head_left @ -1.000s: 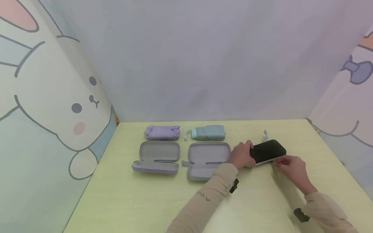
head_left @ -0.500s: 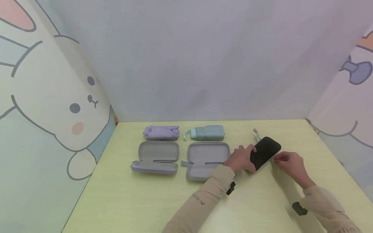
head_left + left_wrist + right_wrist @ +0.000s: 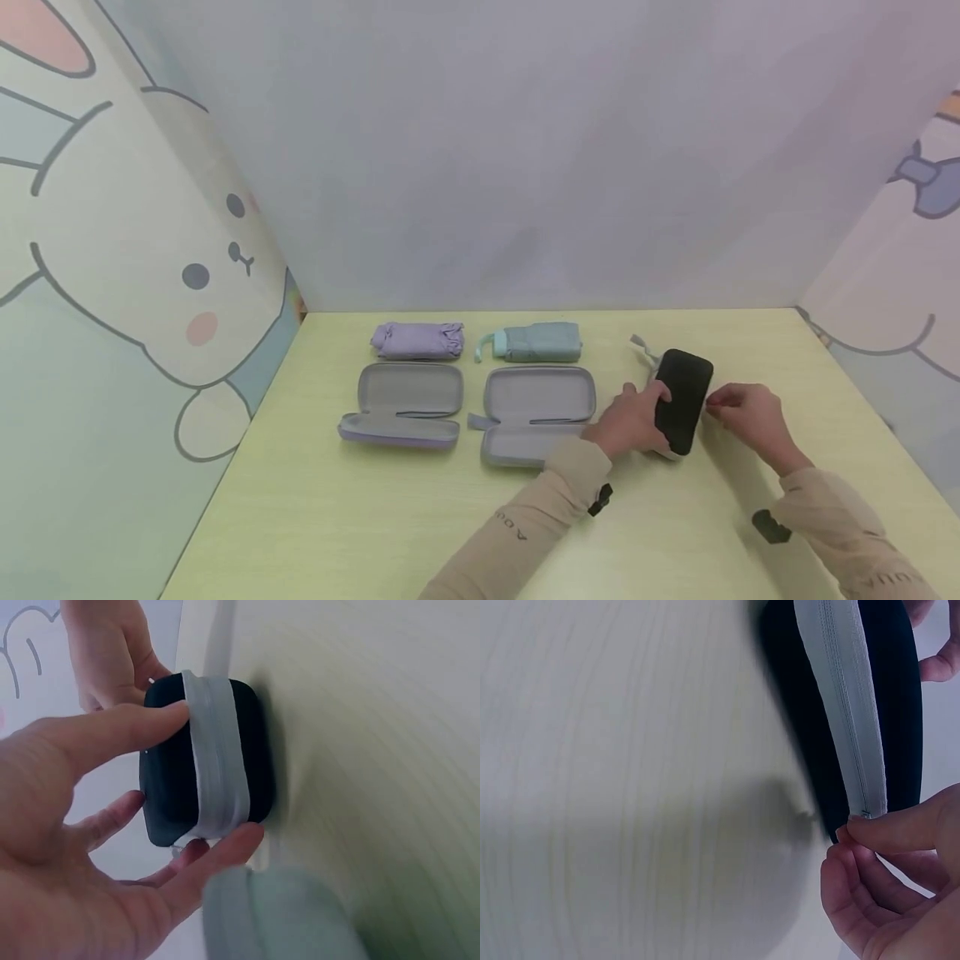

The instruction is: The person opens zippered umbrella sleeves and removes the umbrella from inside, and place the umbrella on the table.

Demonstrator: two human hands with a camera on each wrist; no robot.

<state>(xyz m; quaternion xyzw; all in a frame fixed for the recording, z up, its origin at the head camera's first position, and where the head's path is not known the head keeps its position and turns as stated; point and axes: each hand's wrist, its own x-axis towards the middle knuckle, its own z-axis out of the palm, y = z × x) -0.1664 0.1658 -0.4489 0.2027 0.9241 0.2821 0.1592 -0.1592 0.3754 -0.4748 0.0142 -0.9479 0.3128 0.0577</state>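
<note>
A black zip case (image 3: 684,400) with a pale grey zipper band (image 3: 219,757) stands at the right of the table, its long side pointing away from me. My left hand (image 3: 632,419) grips it from the left, thumb and fingers on opposite faces in the left wrist view. On its right side, my right hand (image 3: 752,421) pinches the zipper pull at the band; the fingertips (image 3: 853,831) mostly cover the pull. The zipper looks closed along the stretch seen in the right wrist view. A grey strap (image 3: 645,350) sticks out at the case's far left.
Two hard cases lie open left of my hands: a lavender one (image 3: 408,430) and a grey-lined one (image 3: 540,395), the latter partly behind my left sleeve. Behind them lie a folded purple umbrella (image 3: 418,341) and a folded teal umbrella (image 3: 542,342). Walls enclose the table's back and sides.
The black case has turned counter-clockwise, from slanting rightward to pointing away from me. Its strap has swung left. My right hand stays at its right side, nearly in place.
</note>
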